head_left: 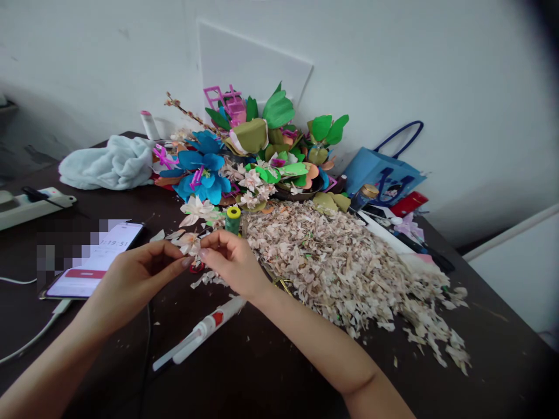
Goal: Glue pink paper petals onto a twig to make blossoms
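Note:
A small pale artificial flower (189,242) is pinched between the fingertips of both hands above the dark table. My left hand (142,273) is closed, its thumb and forefinger meeting at the flower's lower left. From the other side, my right hand (233,262) presses thumb and fingers together at the flower's right edge. The flower's stem is hidden by the fingers. Just behind the right hand stands a green thread spool (233,220) with a yellow top. Loose pale petals (209,279) lie beneath the hands, and a white glue tube (205,326) with a long nozzle lies nearer me.
A wide heap of dried pale petals (340,262) covers the table's right middle. Behind it rise colourful artificial flowers (203,169). A phone (96,262) with a cable lies left, near a light-blue cloth (109,163) and power strip (39,206). A blue bag (379,174) stands back right.

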### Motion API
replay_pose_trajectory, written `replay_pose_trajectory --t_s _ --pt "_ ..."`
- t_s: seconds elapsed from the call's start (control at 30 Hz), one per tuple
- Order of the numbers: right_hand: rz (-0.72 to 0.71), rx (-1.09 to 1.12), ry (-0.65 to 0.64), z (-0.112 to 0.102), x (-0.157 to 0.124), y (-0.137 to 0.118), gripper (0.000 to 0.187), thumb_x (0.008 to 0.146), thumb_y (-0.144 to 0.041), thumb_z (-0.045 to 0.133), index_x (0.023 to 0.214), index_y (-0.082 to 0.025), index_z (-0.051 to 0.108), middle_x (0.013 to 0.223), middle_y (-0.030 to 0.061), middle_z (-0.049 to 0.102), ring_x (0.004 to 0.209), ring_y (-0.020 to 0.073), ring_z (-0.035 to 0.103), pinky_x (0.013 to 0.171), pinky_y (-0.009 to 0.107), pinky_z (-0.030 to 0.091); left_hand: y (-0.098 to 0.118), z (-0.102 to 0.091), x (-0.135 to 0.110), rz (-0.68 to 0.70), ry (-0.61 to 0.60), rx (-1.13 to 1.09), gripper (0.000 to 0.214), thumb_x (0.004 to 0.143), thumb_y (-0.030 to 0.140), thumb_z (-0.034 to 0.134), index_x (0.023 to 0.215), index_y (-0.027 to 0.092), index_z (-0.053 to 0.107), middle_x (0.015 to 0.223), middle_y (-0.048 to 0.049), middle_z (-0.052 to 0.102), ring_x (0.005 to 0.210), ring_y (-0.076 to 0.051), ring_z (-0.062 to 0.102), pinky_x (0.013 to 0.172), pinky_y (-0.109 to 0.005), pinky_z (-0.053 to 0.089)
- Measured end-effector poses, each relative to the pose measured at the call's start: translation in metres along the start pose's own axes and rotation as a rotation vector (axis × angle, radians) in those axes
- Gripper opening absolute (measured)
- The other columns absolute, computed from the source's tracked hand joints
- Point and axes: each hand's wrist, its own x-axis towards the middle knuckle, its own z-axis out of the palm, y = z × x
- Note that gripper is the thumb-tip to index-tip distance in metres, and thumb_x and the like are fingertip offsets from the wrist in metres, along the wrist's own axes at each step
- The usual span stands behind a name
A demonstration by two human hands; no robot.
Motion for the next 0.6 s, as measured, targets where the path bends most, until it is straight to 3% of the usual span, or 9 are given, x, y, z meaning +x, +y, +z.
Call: replay_pose_trajectory --t_s 0.4,0.6 --pt "0.037 0.043 0.011 -0.006 0.004 0.002 0.007 0.075 -0.023 0.062 0.08 -0.018 0.059 0.06 -0.0065 0.049 0.05 0.0065 0.042 0.049 0.023 0.032 -0.013 0.003 0.0 -0.037 -0.044 -0.006 0.032 0.072 0.053 0.062 0.081 0.022 0.061 0.068 0.0013 0.063 0.059 -0.015 0.053 0.052 -0.024 0.04" --pt "0.115 0.182 0.008 -0.006 0.006 0.001 0.008 0.071 -0.022 0.062 0.076 -0.017 0.058 0.056 -0.0069 0.05 0.043 0.0039 0.036 0.042 0.022 0.022 -0.01 0.004 -0.001 0.024 0.012 0.099 0.03 0.073 0.052 0.061 0.078 0.022 0.062 0.062 0.0037 0.059 0.055 -0.013 0.049 0.051 -0.023 0.038"
